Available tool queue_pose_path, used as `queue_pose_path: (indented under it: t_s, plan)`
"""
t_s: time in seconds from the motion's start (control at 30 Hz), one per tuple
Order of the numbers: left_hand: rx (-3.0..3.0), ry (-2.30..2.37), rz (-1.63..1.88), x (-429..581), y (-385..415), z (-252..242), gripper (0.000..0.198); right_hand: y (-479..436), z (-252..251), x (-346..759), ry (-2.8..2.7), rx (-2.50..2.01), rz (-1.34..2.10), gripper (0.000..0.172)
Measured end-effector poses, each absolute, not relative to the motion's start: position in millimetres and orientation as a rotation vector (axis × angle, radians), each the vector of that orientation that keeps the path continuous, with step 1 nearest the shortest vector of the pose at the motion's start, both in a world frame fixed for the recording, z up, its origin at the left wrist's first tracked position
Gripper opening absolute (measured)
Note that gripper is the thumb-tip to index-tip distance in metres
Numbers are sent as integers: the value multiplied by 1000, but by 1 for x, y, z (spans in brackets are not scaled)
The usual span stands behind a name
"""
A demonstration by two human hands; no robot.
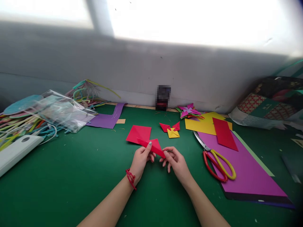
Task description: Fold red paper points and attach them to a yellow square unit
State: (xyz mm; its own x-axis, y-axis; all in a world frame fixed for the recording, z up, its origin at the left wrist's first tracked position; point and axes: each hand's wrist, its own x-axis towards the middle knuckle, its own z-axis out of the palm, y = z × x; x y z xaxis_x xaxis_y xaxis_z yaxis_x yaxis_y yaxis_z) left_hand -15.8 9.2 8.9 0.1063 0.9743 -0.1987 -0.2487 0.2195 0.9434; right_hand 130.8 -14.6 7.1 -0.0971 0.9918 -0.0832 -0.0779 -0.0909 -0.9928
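Observation:
Between my two hands is a red sheet of folded paper (155, 146), held a little above the green table. My left hand (142, 159) pinches its left part, thumb on top and fingers below. At the right corner, the thumb and fingertips of my right hand (176, 162) close on the paper. A flat red paper square (139, 133) lies just behind, partly covered by the folded piece. Farther back, to the right, sit a folded yellow paper piece (173, 133) and a folded red paper piece (165, 127) with two points, touching each other.
Scissors (214, 164) with red and yellow handles lie on purple sheets (248, 170) at right, beside a red strip (224, 134) and yellow paper (199, 124). Folded paper stars (189, 111) are at the back. Pipe cleaners (87, 94), a clear bag (68, 113) and a white device (19, 151) fill the left.

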Motion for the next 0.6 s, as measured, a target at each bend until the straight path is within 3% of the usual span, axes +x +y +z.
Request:
queue_pose_path:
  t_s: [0.17, 0.43, 0.6]
  plan:
    - [892, 1010, 1051, -14, 7, 13, 35, -14, 8, 132, -1235, -1226, 1353, 20]
    - [905, 988, 1080, -16, 7, 11, 29, -14, 13, 143, -1037, -1149, 1459, 22]
    - [969, 964, 1016, -14, 5, 11, 30, -15, 11, 139, -810, -1108, 1354, 19]
